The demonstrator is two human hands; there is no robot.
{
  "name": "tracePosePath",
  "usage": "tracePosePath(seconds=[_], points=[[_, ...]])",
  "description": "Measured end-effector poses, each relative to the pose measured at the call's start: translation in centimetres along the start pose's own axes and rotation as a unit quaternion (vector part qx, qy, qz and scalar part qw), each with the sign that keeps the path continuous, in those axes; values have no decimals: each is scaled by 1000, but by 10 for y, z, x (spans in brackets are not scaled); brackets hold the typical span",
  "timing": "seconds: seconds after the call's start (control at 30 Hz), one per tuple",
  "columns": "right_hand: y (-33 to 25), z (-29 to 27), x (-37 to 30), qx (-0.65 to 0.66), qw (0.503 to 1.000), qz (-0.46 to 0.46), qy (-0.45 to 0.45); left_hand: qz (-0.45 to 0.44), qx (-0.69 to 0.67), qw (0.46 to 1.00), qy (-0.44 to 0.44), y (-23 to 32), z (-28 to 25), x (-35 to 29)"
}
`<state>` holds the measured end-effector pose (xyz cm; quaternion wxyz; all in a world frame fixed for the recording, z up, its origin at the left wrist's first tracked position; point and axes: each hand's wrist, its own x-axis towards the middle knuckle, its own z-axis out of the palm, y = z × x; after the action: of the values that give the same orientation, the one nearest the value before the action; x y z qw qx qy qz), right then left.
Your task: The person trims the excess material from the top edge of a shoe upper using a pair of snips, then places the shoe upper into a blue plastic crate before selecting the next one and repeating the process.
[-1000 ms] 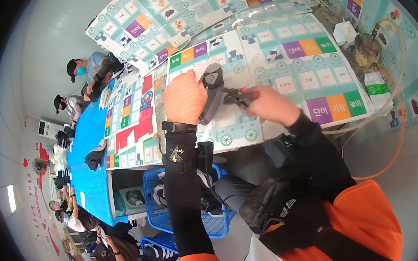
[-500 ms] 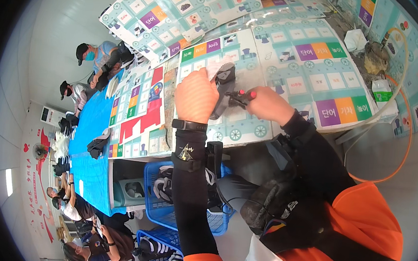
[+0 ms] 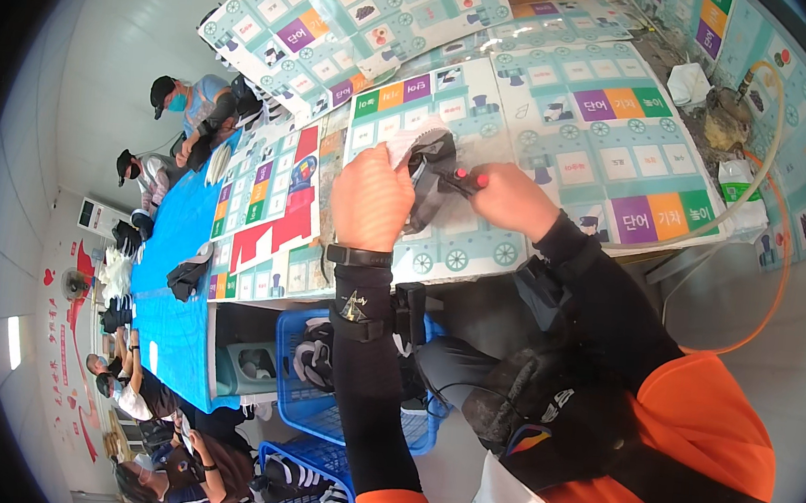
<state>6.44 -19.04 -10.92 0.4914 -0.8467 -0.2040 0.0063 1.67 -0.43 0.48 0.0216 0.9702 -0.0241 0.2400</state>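
The work on the dark grey piece (image 3: 431,168) looks to be underway rather than finished, since the piece lies on the patterned sheet (image 3: 584,157) covering the bench with both hands at it. The left hand (image 3: 371,196), just left of the piece, is closed over its pale edging (image 3: 415,138); its fingertips are hidden, so I cannot tell exactly how they pinch. The right hand (image 3: 518,200), to the right of the piece, is wrapped around a black tool (image 3: 457,181) with red parts, whose working end reaches the piece, though whether it bites into the material cannot be told. No completed change shows on the piece, so how much is left there is unclear. Well to the left of the piece, another dark grey item (image 3: 190,273) lies apart, untouched by these hands; below the piece, a blue basket (image 3: 319,419) holds more items, whether finished or waiting I cannot tell.
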Motion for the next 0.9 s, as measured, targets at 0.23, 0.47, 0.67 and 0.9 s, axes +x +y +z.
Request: tracePosePath(seconds=[0.23, 0.47, 0.67, 0.9], points=[[-8, -1, -8, 26, 1000, -13, 5, -10, -24, 1000, 9, 0, 4, -2], [-14, -6, -18, 9, 998, 20, -61, -18, -28, 999, 20, -3, -2, -3], [-18, -6, -21, 14, 996, 36, -84, -14, -12, 1000, 20, -4, -8, -3], [-15, -4, -19, -22, 999, -3, 38, -16, -10, 1000, 12, -2, 0, 0]])
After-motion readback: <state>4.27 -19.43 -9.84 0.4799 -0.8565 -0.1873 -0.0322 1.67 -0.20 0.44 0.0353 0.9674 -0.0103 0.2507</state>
